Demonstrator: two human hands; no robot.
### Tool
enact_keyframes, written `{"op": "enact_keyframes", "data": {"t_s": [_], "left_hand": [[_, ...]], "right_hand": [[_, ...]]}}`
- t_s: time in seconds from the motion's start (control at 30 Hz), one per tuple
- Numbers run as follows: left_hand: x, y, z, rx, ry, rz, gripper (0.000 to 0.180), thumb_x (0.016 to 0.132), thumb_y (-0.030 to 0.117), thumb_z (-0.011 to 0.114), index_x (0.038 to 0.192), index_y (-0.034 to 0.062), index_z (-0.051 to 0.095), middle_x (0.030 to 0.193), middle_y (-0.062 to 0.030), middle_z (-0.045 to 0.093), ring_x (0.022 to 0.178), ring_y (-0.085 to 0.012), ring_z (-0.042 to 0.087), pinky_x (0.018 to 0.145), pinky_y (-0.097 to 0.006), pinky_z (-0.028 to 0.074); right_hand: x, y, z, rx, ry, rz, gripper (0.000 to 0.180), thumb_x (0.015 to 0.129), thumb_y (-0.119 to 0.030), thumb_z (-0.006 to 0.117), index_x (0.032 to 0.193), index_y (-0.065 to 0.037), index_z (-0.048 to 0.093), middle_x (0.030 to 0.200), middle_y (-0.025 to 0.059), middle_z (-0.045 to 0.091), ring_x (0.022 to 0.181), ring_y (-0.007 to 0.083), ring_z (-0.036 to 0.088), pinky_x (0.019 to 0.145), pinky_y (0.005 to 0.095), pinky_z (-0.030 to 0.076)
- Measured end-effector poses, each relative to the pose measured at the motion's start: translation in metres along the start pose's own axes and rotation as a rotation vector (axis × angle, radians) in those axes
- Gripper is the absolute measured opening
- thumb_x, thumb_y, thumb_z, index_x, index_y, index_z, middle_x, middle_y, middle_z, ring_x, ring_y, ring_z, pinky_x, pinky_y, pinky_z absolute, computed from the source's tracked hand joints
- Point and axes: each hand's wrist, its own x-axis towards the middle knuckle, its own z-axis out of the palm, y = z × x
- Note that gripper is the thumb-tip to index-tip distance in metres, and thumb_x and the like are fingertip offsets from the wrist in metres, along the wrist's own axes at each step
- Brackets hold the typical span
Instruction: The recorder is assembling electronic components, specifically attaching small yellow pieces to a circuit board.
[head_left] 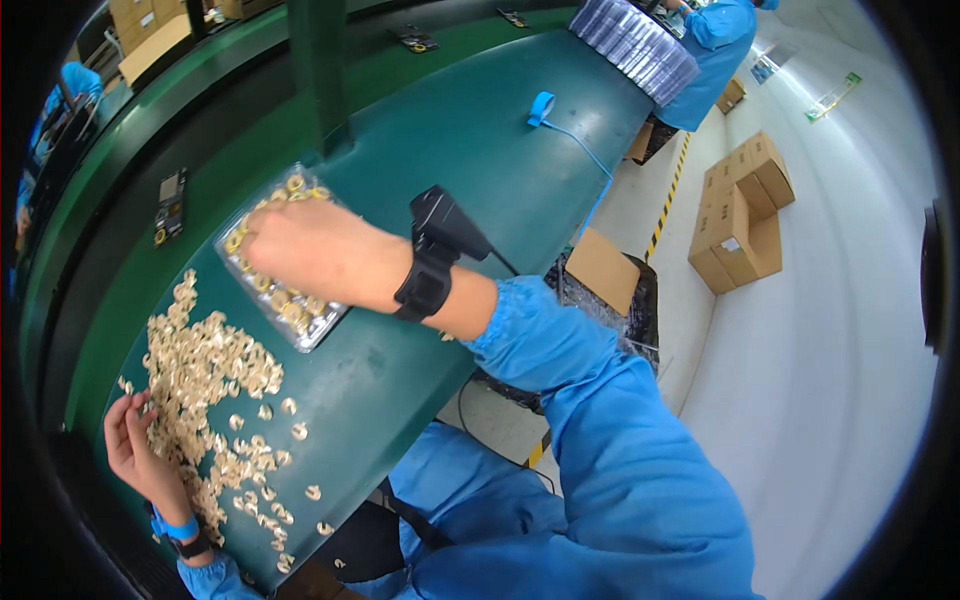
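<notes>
a small gold ring [252,232] is being pressed into the clear tray [312,328] under the pinched right hand [310,250] fingertips; left hand [135,450], half curled, holds nothing clearly among loose rings [205,370]; the next empty pocket needs careful aim.

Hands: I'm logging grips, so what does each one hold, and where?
Cannot be told for sure. The right hand rests fingers-down on the clear tray of rings; the left hand touches the loose ring pile.
</notes>
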Motion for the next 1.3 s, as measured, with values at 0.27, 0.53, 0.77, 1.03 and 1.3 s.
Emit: {"op": "enact_keyframes", "data": {"t_s": [0.27, 0.53, 0.77, 1.03, 1.3], "left_hand": [[0.0, -0.019, -0.017, 0.105, 0.043, 0.001, 0.026, 0.109, 0.011, 0.051, 0.124, -0.0055, 0.064, 0.118, -0.0139, 0.071, 0.111, -0.0221, 0.069, 0.089, -0.031, 0.054], [-0.002, 0.017, 0.002, 0.113, 0.08, 0.016, 0.022, 0.105, 0.007, 0.057, 0.12, -0.0084, 0.064, 0.111, -0.0208, 0.072, 0.1, -0.0299, 0.072, 0.085, -0.038, 0.059], [0.004, 0.021, 0.032, 0.066, 0.062, 0.081, 0.024, 0.101, 0.01, 0.065, 0.113, -0.0106, 0.067, 0.101, -0.0253, 0.074, 0.086, -0.0345, 0.075, 0.074, -0.041, 0.065], [-0.014, 0.027, 0.015, 0.087, 0.046, -0.13, 0.023, 0.106, 0.013, 0.059, 0.118, -0.0047, 0.065, 0.102, -0.0132, 0.072, 0.097, -0.0215, 0.071, 0.081, -0.033, 0.058], [-0.02, 0.057, 0.012, -0.09, -0.142, 0.109, 0.023, 0.097, 0.003, 0.067, 0.118, -0.0067, 0.067, 0.102, -0.0161, 0.078, 0.098, -0.0223, 0.076, 0.085, -0.032, 0.06]], "right_hand": [[-0.004, 0.004, 0.008, 0.231, 0.076, 0.074, 0.016, 0.082, -0.007, 0.067, 0.096, 0.002, 0.066, 0.098, 0.0172, 0.066, 0.095, 0.0356, 0.07, 0.084, 0.0433, 0.059], [-0.004, 0.001, 0.01, 0.377, 0.224, 0.047, 0.017, 0.078, -0.009, 0.07, 0.089, 0.002, 0.065, 0.094, 0.0156, 0.064, 0.096, 0.0319, 0.066, 0.084, 0.041, 0.057], [-0.01, 0.002, 0.0, 0.332, 0.237, 0.034, 0.01, 0.08, -0.008, 0.066, 0.085, 0.001, 0.064, 0.091, 0.0136, 0.062, 0.093, 0.0292, 0.065, 0.078, 0.0392, 0.057], [0.005, -0.007, 0.0, 0.415, 0.511, -0.049, 0.026, 0.088, 0.0, 0.069, 0.114, 0.003, 0.068, 0.101, 0.0136, 0.067, 0.089, 0.0274, 0.066, 0.075, 0.0368, 0.055], [0.075, -0.141, 0.001, 0.96, 0.355, 0.077, 0.014, 0.091, 0.002, 0.073, 0.105, 0.003, 0.072, 0.095, 0.0129, 0.075, 0.077, 0.0167, 0.071, 0.067, 0.0278, 0.056]]}}
